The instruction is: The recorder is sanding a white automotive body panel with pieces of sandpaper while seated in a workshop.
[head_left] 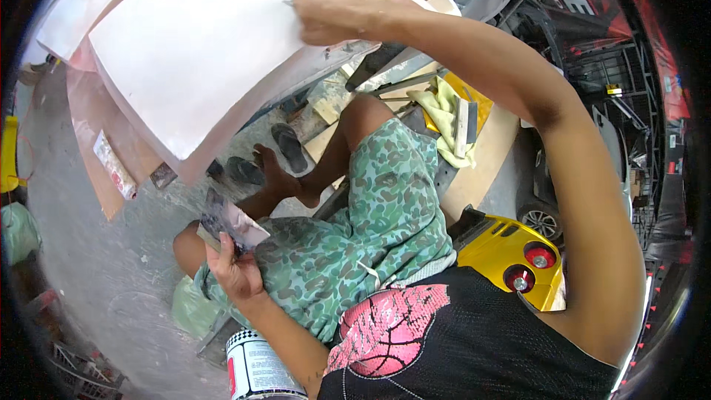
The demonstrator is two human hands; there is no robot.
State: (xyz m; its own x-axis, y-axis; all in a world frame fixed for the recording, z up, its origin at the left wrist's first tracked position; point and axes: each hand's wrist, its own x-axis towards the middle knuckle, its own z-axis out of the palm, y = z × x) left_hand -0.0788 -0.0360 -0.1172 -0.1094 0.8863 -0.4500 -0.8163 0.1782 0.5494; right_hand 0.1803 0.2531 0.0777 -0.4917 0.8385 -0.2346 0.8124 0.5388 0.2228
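My left hand point(238, 270), above my left thigh, is closed on a flat plate point(235, 224) smeared dark grey and pinkish. My right arm reaches far forward. At its end my right hand point(332, 15) is closed in a fist over the large white curved panel point(192, 52). A thin grey piece point(289, 3) pokes out from its fingers; most of it is hidden in the grip. Whether it touches the panel I cannot tell. Pinkish sheeting point(81, 107) lies under the white panel and shows along its left edge.
A white and red tube point(115, 167) lies on the sheeting's left part. Below my left forearm stands a labelled can point(261, 372). To the right are a yellow-green cloth point(444, 122), a yellow car body piece point(511, 252) with round red lights, and a car wheel point(541, 221). Sandals point(287, 147) lie near my feet.
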